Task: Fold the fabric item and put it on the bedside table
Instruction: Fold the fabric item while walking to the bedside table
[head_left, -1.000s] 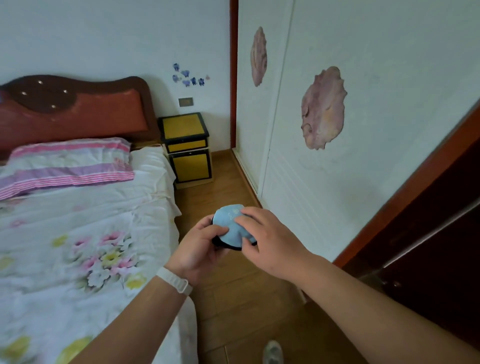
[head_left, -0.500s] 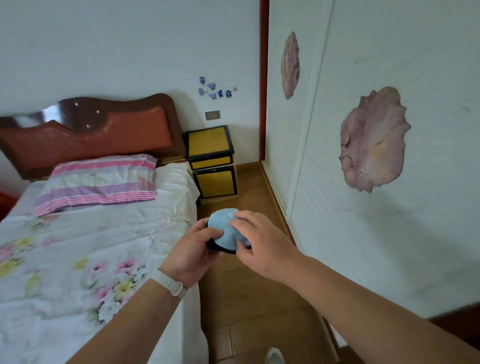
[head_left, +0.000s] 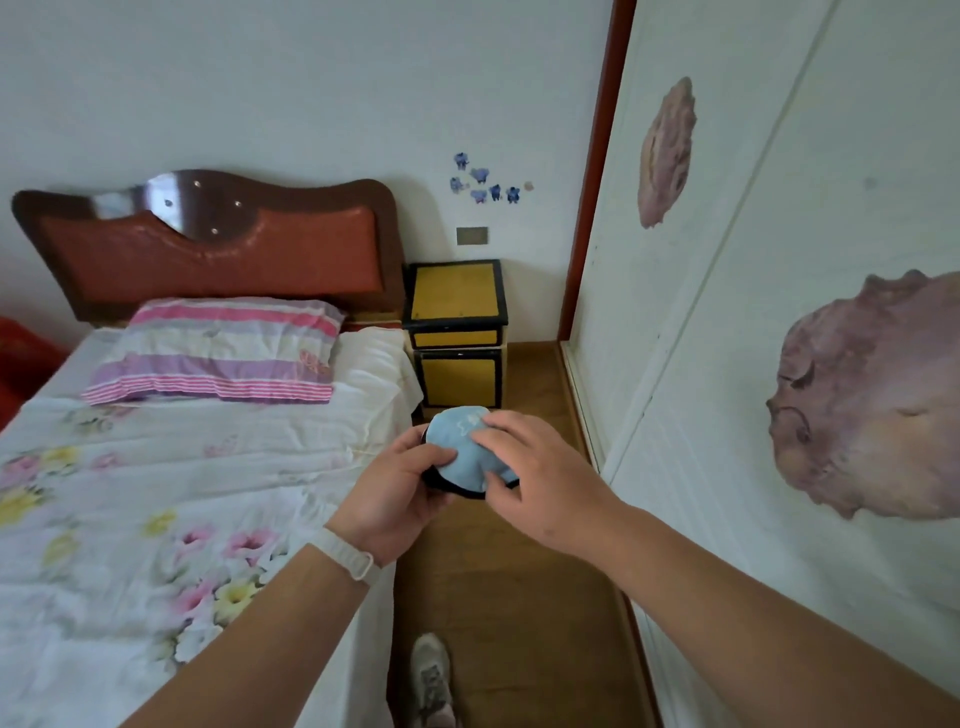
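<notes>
A small light-blue fabric item (head_left: 460, 439) with a dark edge is bundled up in front of me, above the wooden floor. My left hand (head_left: 397, 493) grips it from the left and below, and my right hand (head_left: 540, 480) is closed over its right side. The yellow bedside table (head_left: 454, 291) with black trim stands farther ahead, between the bed and the right wall, with nothing on its top.
A bed (head_left: 182, 493) with a floral sheet, a striped pillow (head_left: 218, 351) and a red-brown headboard fills the left. A white wall with shell stickers (head_left: 872, 395) runs along the right. A narrow strip of wooden floor (head_left: 514, 597) lies between them; my shoe (head_left: 428, 670) shows below.
The view has turned left and forward, so the bedside table now looks nearer and more central. Both hands still hold the blue fabric, shifted slightly toward the table.
</notes>
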